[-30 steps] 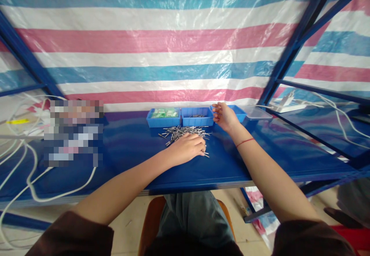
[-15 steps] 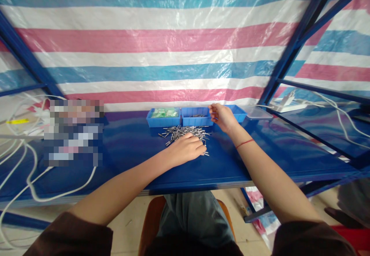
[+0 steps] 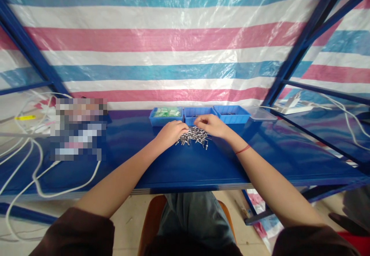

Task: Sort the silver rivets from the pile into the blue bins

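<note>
A loose pile of thin metal pins that look like blind rivets (image 3: 193, 135) lies on the blue table. My left hand (image 3: 172, 133) rests at the pile's left edge, its fingers bent and pressed together at the pins; whatever is between them is hidden. Over the pile's back right side, my right hand (image 3: 212, 125) has thumb and fingers curled into a pinch, and what they hold is too small to make out. Just behind the hands stands the middle blue bin (image 3: 189, 111), partly covered by my right hand, with a few dark pins showing inside.
The left blue bin (image 3: 155, 122) holds green and white packets. A few pins lie in the right blue bin (image 3: 236, 118), beside a clear plastic lid (image 3: 263, 114). White cables (image 3: 39, 163) and a blurred-out patch occupy the left; a power strip (image 3: 297, 108) sits far right.
My right hand has come down and left from the right bin to the pile. My left hand has moved back and left to the pile's edge, uncovering pins in front. The pile looks more gathered.
</note>
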The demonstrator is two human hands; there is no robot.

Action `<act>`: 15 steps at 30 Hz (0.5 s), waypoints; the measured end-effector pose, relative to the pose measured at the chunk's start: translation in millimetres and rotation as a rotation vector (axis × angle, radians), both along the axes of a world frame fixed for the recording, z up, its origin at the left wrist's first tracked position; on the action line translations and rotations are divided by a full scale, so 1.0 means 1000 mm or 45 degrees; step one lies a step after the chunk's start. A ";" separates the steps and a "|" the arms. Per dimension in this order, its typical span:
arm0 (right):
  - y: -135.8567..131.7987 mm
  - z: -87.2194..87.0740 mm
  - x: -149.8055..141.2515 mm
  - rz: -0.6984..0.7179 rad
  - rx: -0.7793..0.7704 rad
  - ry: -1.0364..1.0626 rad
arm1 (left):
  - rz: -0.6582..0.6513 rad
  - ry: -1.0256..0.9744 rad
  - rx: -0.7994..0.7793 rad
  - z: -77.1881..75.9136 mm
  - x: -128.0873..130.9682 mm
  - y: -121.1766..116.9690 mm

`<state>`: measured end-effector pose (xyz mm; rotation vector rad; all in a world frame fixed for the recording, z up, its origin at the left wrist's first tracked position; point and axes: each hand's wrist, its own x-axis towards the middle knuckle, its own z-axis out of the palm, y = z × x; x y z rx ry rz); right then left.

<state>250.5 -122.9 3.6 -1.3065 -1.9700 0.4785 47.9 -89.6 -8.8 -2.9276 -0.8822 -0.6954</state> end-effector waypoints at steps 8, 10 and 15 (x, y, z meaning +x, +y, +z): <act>-0.008 0.003 -0.016 0.108 0.184 -0.103 | 0.025 -0.556 -0.301 0.003 0.001 -0.007; -0.007 0.003 -0.015 0.081 0.172 0.032 | 0.062 -0.715 -0.407 0.002 0.002 -0.006; -0.001 0.001 -0.014 0.065 0.046 0.315 | 0.078 -0.883 -0.571 0.001 0.004 -0.004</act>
